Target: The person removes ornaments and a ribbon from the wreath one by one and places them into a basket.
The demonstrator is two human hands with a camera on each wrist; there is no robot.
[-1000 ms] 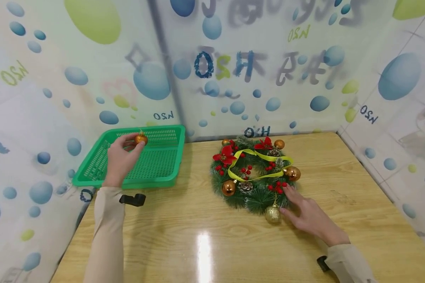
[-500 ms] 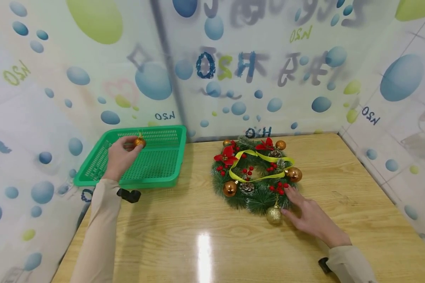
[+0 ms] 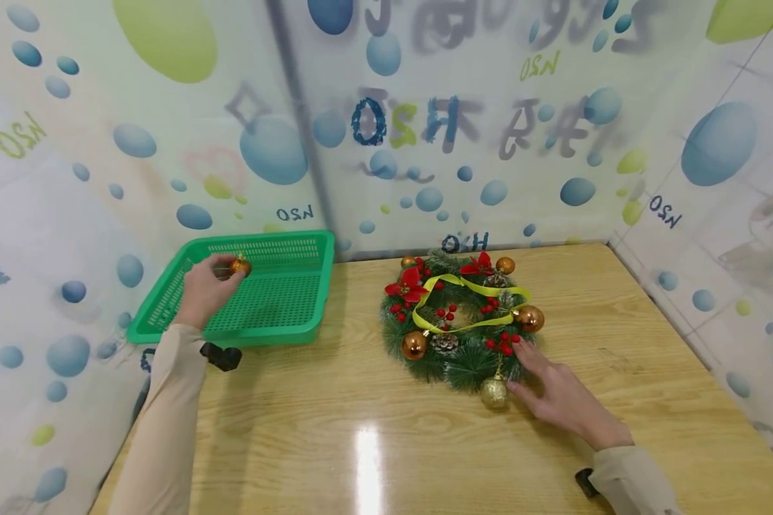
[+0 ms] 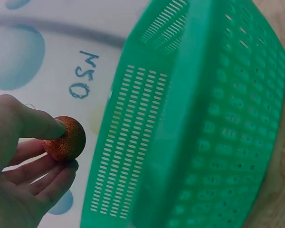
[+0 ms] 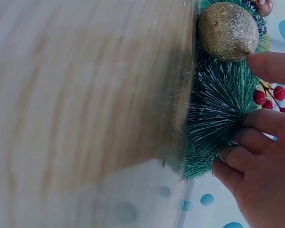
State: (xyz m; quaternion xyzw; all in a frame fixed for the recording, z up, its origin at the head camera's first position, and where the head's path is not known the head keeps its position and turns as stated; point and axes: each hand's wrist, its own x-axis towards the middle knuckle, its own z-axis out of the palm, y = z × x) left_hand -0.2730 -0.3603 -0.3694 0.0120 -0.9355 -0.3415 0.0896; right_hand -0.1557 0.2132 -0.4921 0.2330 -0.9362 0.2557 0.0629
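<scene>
A small orange glittery bauble (image 3: 240,267) is pinched between the thumb and fingers of my left hand (image 3: 205,290), above the green basket (image 3: 326,300). In the left wrist view, the bauble (image 4: 66,138) shows apart from the basket wall. My right hand (image 3: 570,400) holds the near right edge of a Christmas wreath (image 3: 470,363), its bent fingers against the green needles. The right thumb touches a gold glittery bauble (image 5: 229,31) hanging at the wreath's front. Red berries (image 3: 504,343) lie by the right fingertips. Copper baubles, red flowers, pine cones and a yellow ribbon (image 3: 467,327) dress the wreath.
The wooden table (image 3: 335,422) carries the basket at the back left and the wreath right of centre. A patterned wall (image 3: 386,193) with blue and green dots closes off the back and both sides.
My left hand has moved slightly left and down with the orange bauble, lower over the basket. My right hand stays at the wreath's edge, and the wreath keeps its place.
</scene>
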